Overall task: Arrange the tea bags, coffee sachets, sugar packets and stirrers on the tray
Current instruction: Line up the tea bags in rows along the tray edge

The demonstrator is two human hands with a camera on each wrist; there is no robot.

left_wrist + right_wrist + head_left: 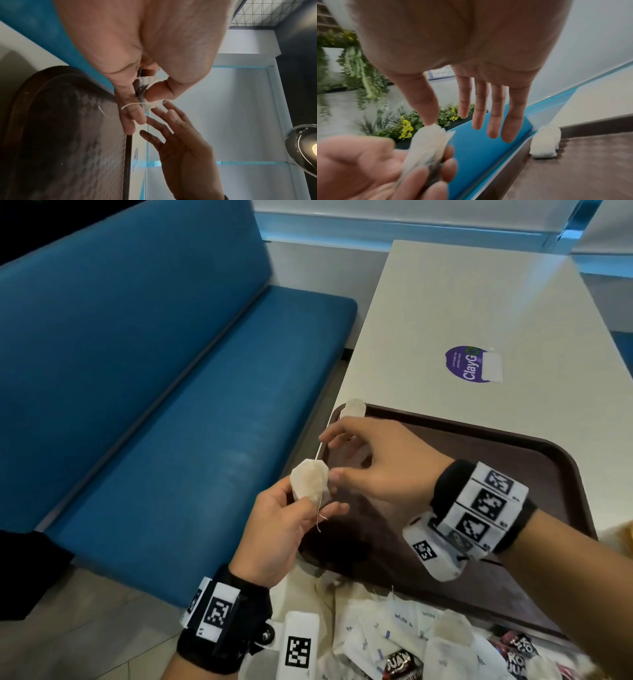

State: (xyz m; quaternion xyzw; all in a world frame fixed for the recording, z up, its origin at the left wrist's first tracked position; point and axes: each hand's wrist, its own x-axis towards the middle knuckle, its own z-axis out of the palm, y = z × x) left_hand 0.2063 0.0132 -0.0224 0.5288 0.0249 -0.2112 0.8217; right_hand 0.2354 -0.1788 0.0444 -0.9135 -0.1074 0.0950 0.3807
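My left hand (305, 505) pinches a beige tea bag (310, 484) between thumb and fingers, just off the near left edge of the brown tray (496, 460); its string (320, 518) dangles. My right hand (330, 457) hovers over the tray's left side with straight fingers. In the right wrist view its thumb tip touches the top of the tea bag (428, 142). A second tea bag (354, 408) lies in the tray's far left corner, also the tea bag (546, 142) in the right wrist view. The left wrist view shows the pinched tea bag (145, 92).
A pile of white sugar packets (404, 621), dark coffee sachets (402, 664) and more tea bags lies on the table in front of the tray. The cream table (462, 302) bears a purple sticker (467, 364). A blue bench (171, 405) runs along the left.
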